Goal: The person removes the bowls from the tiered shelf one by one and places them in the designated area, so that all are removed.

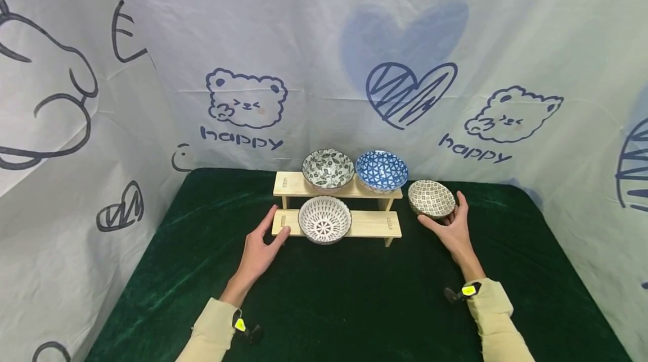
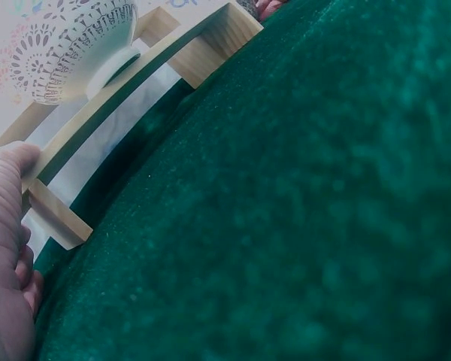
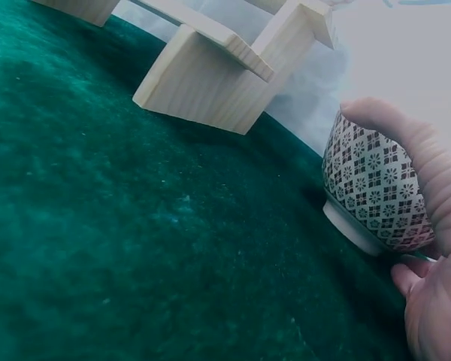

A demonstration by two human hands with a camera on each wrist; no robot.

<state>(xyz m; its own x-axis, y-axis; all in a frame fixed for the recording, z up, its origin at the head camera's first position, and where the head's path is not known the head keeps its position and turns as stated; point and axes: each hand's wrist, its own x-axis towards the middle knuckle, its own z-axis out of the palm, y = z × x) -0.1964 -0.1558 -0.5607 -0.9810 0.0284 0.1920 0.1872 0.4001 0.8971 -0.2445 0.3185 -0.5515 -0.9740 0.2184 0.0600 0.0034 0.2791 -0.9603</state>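
A two-tier wooden stand (image 1: 367, 223) stands on the green cloth. My left hand (image 1: 258, 252) holds its lower step at the left end, the thumb (image 2: 19, 156) on the step's edge. Close to that hand, a white bowl with a dark radiating pattern (image 1: 325, 220) sits on the lower step. To the right of the stand, my right hand (image 1: 455, 232) grips a small bowl with a dark checkered flower pattern (image 1: 431, 198). The thumb (image 3: 376, 116) lies at its rim and the other fingers are partly hidden behind and beneath it. This bowl is close over the cloth.
On the upper step a grey-green leaf-patterned bowl (image 1: 328, 169) stands left of a blue-and-white bowl (image 1: 382, 171). Green velvet cloth (image 1: 344, 300) covers the table. A white curtain printed with bears and hearts (image 1: 314, 58) hangs behind and along the sides.
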